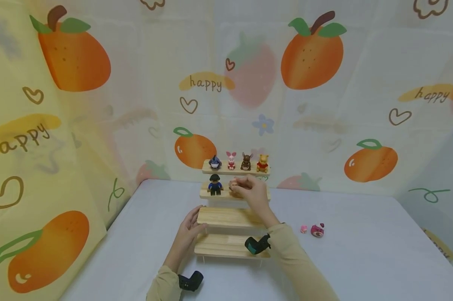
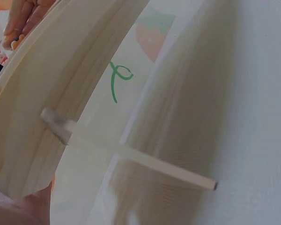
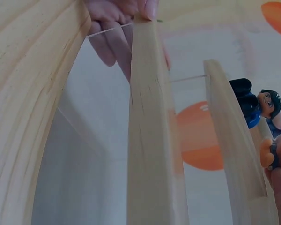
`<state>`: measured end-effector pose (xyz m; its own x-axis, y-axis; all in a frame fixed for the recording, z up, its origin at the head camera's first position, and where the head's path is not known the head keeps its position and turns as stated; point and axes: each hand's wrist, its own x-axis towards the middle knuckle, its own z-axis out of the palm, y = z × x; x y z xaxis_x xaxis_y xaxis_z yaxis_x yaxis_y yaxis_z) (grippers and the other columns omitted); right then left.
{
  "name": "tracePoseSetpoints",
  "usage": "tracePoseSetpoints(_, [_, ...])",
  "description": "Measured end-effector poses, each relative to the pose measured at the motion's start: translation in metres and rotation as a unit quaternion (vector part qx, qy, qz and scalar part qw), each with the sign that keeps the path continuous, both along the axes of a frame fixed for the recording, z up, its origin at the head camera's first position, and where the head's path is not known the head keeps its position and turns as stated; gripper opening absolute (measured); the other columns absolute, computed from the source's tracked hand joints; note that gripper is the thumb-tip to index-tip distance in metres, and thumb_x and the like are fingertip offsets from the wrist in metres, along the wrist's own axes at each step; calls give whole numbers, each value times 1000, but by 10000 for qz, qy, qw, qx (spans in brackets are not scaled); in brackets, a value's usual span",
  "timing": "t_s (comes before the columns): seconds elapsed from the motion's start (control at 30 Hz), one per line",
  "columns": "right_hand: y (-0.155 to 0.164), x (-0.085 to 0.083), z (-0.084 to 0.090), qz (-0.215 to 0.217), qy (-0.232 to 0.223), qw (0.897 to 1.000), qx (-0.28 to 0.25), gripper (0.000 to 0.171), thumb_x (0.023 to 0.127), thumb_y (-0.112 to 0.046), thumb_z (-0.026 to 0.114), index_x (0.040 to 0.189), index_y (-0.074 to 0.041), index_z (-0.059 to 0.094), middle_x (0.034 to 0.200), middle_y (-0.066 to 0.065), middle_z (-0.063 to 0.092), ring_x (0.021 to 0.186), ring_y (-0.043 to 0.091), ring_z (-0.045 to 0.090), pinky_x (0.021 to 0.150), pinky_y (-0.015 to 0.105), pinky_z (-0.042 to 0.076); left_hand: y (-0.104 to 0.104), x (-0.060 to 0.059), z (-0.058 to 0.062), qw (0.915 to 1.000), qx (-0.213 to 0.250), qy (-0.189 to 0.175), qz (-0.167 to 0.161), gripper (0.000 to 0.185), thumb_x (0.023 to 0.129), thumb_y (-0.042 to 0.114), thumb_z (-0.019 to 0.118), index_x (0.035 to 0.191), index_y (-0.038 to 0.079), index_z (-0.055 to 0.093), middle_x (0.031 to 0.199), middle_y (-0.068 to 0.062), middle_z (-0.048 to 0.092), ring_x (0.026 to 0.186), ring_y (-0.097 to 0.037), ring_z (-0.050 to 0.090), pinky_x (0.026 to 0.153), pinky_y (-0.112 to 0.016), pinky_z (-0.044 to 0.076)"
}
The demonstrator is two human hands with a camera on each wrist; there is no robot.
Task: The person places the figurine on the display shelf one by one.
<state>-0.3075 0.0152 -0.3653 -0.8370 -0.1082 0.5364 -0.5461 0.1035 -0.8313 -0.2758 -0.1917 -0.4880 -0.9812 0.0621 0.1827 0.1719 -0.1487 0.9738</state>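
Observation:
A four-tier wooden display shelf (image 1: 226,216) stands on the table. My left hand (image 1: 184,234) grips the left end of its third board from the top; in the right wrist view the thumb lies on the board's end and the fingers hang below. My right hand (image 1: 253,193) pinches a small figurine (image 1: 232,185) close over the second board. Its orange limbs and a dark part show in the right wrist view, while the fingers (image 3: 280,190) hide the rest. Left of it on that board sits a black-haired figurine (image 1: 215,184) in blue.
On the top board sit a donkey figurine (image 1: 215,162), a piglet figurine (image 1: 231,160), a brown kangaroo-like figurine (image 1: 246,161) and a yellow bear figurine (image 1: 262,163). A tiny pink figure (image 1: 304,229) and a magenta bear figurine (image 1: 317,230) lie right of the shelf. A fruit-print cloth hangs behind.

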Motion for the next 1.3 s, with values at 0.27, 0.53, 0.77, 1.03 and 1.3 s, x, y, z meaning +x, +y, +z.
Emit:
tracePoseSetpoints(0.27, [-4,-4,-3,128,-41,9998,125,16,74,9,66,88,14,59,89,26,62,81,35,62,69,26,53,0,0,1,10000,4,-6,-20,68,78,5,67,135,-3,30,138,-19,31,121,-29,38,94,-26,37])
tracePoseSetpoints(0.53, [-7,-12,-15,282,227,9987,366,20,75,9,65,93,13,58,89,23,63,80,31,62,69,26,53,-2,0,0,10000,31,-69,-17,67,79,4,66,135,-1,31,136,-18,35,117,-28,42,93,-27,39])
tracePoseSetpoints(0.77, [-6,-28,-33,143,58,9989,442,26,76,0,68,99,8,58,92,17,64,84,26,62,71,23,52,-1,0,0,10000,23,-68,-28,67,79,6,66,136,0,31,136,-17,35,118,-28,42,93,-27,39])
tracePoseSetpoints(1.03, [-4,-26,-32,148,-145,9984,518,29,75,0,70,101,5,57,95,17,63,86,24,62,72,24,52,0,0,-1,10000,20,-72,-33,66,79,5,66,135,-1,31,136,-18,35,118,-28,41,93,-27,39])
tracePoseSetpoints(1.3, [-4,-27,-32,304,-220,9982,464,32,75,1,70,103,7,56,98,19,61,88,26,61,73,25,51,0,1,1,9998,148,-120,-32,65,80,3,65,135,1,31,137,-16,34,119,-26,40,93,-26,38])
